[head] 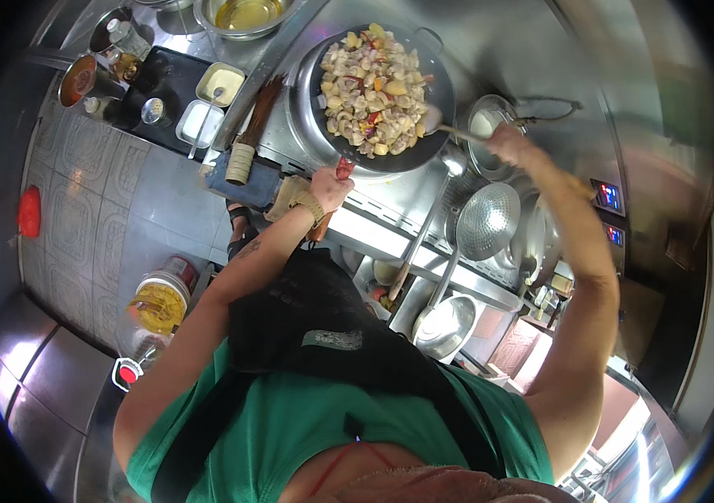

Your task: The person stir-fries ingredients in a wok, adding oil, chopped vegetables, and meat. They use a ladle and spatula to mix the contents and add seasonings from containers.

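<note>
My left hand [331, 190] grips the handle [345, 167] of a dark wok [440, 82], whose red covering shows above my fist. Chunks of pale meat, yellowish pieces and bits of red pepper make up the food [372, 94] heaped in the wok. In my right hand [511, 146] is the handle of a metal ladle [454, 132]. Its bowl rests against the right side of the food, inside the wok. Behind my right hand stands a metal pot [489, 116] with something white in it.
A perforated skimmer [489, 220] and another ladle [426, 220] lie right of the wok. Left of it are a bamboo wok brush [256, 126] and a black tray [155, 135] with seasoning containers and bottles. An oil jug [159, 308] stands on the floor at left.
</note>
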Demonstrator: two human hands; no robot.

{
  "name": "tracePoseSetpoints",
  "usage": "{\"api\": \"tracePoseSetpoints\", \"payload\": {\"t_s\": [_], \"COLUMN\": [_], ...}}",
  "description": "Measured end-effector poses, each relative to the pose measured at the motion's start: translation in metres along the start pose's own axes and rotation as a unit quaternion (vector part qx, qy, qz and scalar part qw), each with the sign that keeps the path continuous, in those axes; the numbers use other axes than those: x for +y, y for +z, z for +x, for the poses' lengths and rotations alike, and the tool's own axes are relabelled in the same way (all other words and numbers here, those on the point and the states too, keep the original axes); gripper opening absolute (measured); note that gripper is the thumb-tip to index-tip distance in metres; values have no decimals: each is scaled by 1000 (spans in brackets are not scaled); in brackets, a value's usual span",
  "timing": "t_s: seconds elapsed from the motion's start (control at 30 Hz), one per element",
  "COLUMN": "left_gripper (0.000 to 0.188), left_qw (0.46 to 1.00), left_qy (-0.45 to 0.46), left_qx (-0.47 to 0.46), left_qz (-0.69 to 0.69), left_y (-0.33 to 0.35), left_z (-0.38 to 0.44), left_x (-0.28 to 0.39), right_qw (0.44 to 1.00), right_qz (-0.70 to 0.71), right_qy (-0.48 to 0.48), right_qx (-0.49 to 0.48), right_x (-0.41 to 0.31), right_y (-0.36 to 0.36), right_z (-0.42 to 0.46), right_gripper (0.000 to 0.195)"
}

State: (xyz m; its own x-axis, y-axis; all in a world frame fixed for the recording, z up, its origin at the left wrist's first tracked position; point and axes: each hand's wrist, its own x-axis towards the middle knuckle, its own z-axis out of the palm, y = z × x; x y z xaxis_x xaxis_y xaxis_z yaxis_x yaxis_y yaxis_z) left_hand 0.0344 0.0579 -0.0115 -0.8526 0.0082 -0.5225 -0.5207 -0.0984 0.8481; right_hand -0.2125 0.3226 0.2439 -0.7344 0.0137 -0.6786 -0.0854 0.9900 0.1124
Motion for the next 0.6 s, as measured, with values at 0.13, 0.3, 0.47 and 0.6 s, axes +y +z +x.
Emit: {"api": "tracePoseSetpoints", "payload": {"t_s": [0.13, 0.3, 0.47, 0.6], "left_gripper": [24, 27, 28, 31], "left_qw": [997, 993, 991, 993], "left_qy": [52, 14, 79, -49], "left_qx": [13, 14, 46, -56], "left_qz": [55, 117, 100, 94], "left_y": [-3, -14, -11, -24], "left_z": [-3, -12, -3, -26], "left_x": [5, 15, 11, 39], "right_qw": [914, 886, 927, 965], "right_qz": [397, 460, 355, 199], "right_qy": [34, 54, -54, -52], "right_qx": [-74, 13, 111, 165], "right_x": [-22, -67, 4, -13], "right_y": [119, 155, 149, 105], "right_z": [35, 10, 10, -30], "right_gripper": [29, 32, 37, 43]}}
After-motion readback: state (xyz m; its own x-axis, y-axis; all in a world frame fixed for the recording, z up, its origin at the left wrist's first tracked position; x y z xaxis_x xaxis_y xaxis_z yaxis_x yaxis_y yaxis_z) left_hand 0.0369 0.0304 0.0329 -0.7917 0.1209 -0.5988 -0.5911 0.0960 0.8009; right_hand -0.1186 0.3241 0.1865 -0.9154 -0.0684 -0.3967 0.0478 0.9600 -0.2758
